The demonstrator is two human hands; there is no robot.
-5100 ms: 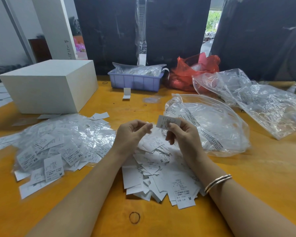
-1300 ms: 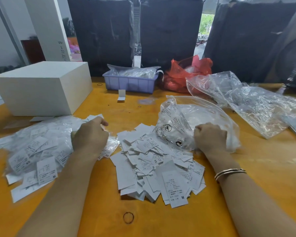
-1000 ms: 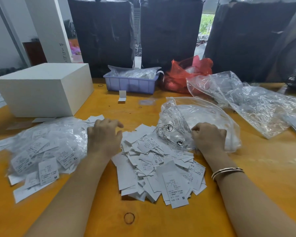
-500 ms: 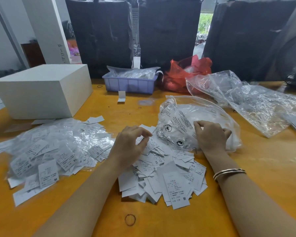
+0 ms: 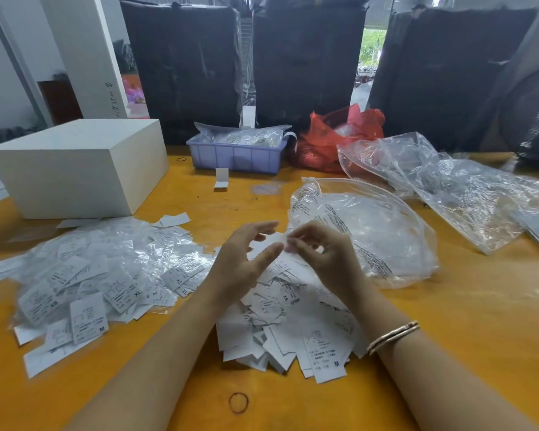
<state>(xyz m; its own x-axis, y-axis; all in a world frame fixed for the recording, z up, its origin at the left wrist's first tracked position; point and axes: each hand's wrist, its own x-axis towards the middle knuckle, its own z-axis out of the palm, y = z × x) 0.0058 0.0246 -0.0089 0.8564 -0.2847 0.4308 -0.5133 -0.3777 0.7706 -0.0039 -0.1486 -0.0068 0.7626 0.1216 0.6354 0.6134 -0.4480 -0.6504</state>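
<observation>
Left hand (image 5: 240,265), right hand (image 5: 321,259) up off label pile (image 5: 280,321); right pinches slip (image 5: 273,239).

**Your two hands, held close together in front of you**

Left hand (image 5: 241,265): your bare forearm comes in from the lower left. The palm is turned inward and the fingers (image 5: 262,228) are straight and loosely spread. The thumb stretches toward the other hand and grips nothing.

Right hand (image 5: 324,259): your bare forearm comes in from the lower right. The back of the hand faces up, fingers curled, with thumb and forefinger tips pinching a thin clear piece (image 5: 284,242).

The fingertips of your two hands nearly meet
</observation>
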